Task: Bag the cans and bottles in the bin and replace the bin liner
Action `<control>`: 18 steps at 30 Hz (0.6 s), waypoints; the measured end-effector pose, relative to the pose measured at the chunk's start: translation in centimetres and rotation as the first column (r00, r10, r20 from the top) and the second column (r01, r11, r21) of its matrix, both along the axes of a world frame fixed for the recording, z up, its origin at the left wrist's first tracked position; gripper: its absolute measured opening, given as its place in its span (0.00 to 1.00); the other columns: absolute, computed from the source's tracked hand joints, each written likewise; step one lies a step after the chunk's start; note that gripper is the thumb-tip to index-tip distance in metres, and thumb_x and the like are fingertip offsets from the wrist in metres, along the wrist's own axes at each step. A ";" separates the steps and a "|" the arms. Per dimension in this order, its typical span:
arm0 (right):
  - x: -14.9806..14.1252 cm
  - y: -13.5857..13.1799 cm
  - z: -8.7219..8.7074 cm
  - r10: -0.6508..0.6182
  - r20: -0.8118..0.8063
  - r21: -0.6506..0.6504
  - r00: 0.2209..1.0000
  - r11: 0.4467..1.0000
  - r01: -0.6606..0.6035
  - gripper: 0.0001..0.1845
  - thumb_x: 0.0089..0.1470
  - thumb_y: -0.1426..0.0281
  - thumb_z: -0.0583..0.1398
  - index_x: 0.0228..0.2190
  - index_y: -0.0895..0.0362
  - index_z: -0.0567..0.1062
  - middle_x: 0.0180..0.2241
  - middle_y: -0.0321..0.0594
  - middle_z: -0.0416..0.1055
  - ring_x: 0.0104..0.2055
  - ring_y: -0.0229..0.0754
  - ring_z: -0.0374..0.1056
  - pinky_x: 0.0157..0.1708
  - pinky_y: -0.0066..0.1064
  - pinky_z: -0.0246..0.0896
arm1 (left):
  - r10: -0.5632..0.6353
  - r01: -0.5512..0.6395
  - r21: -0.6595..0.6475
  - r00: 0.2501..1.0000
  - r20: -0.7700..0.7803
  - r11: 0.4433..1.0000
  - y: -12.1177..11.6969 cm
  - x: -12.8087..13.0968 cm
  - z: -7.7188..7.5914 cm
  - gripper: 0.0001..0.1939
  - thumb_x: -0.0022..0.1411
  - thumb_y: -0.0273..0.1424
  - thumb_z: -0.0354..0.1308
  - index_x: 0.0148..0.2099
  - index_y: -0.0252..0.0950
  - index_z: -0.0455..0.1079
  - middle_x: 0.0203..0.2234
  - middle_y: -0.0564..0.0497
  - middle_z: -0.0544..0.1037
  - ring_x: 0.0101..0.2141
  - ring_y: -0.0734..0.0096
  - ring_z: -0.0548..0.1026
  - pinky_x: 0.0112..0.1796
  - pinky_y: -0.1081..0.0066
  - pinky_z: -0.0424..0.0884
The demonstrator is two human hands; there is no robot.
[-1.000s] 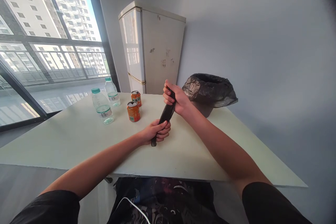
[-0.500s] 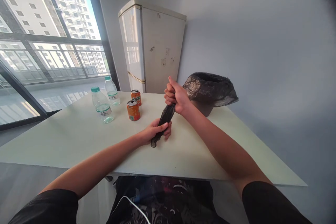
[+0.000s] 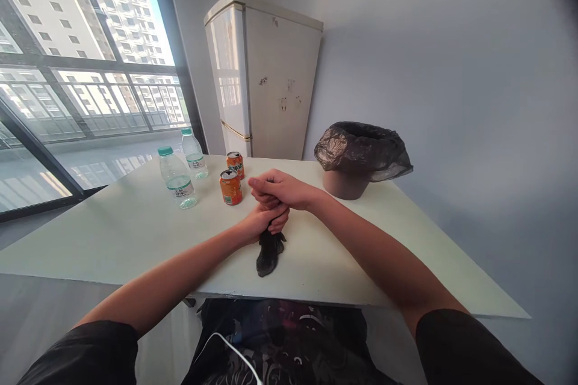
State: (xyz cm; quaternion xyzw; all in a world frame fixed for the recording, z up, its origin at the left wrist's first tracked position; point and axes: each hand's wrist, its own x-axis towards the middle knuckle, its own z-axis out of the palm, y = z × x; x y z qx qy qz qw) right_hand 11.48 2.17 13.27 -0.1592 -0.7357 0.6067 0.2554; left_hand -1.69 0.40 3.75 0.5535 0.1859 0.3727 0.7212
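A bunched black plastic bag (image 3: pixel 270 255) hangs below my two closed hands, its loose end over the near middle of the table. My left hand (image 3: pixel 267 221) wraps round the bag's upper part. Right on top of it, my right hand (image 3: pixel 282 188) is closed in a fist, touching the left; the part of the bag inside it is hidden by the fingers. Just left of my hands stand two orange drink cans, a nearer can (image 3: pixel 230 187) and a farther can (image 3: pixel 235 164).
Two clear bottles with green caps, a near bottle (image 3: pixel 177 180) and a far bottle (image 3: pixel 194 153), stand left of the cans. At the right sits a bin (image 3: pixel 345 187) lined with a dark plastic bag (image 3: pixel 361 153). A fridge (image 3: pixel 280 84) stands behind the white table (image 3: pixel 112 246).
My right hand has come down and left onto my left hand. More of the black plastic bag now sticks out below the left hand, pointing downward.
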 end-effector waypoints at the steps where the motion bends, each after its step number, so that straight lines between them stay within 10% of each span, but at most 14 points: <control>1: -0.1 -0.1 0.2 -0.042 -0.045 -0.044 0.998 0.998 0.040 0.39 0.61 0.38 0.64 0.21 0.53 0.56 0.21 0.26 0.45 0.23 0.31 0.38 0.21 0.26 0.38 | -0.014 0.014 0.014 1.000 0.018 1.000 0.0 0.0 0.2 0.32 0.66 0.50 0.70 0.26 0.37 0.57 0.15 0.62 0.56 0.15 0.85 0.53 0.18 0.79 0.53; 11: 3.5 1.4 3.9 -0.440 -0.377 -0.274 0.815 0.894 0.356 0.38 0.60 0.45 0.69 0.22 0.52 0.52 0.20 0.24 0.41 0.20 0.31 0.36 0.18 0.25 0.40 | -0.091 0.092 0.109 0.996 -0.017 0.990 0.2 -0.1 0.2 0.26 0.73 0.54 0.61 0.36 0.39 0.59 0.20 0.64 0.53 0.17 0.81 0.51 0.16 0.80 0.58; 18: 4.4 3.2 2.7 -0.454 -0.269 -0.154 0.849 0.891 0.427 0.32 0.57 0.37 0.66 0.37 0.53 0.76 0.39 0.41 0.78 0.43 0.43 0.73 0.41 0.32 0.69 | 0.089 -0.094 0.066 0.993 0.077 0.993 0.1 0.1 0.3 0.28 0.69 0.56 0.64 0.37 0.39 0.59 0.21 0.64 0.51 0.18 0.82 0.46 0.15 0.83 0.49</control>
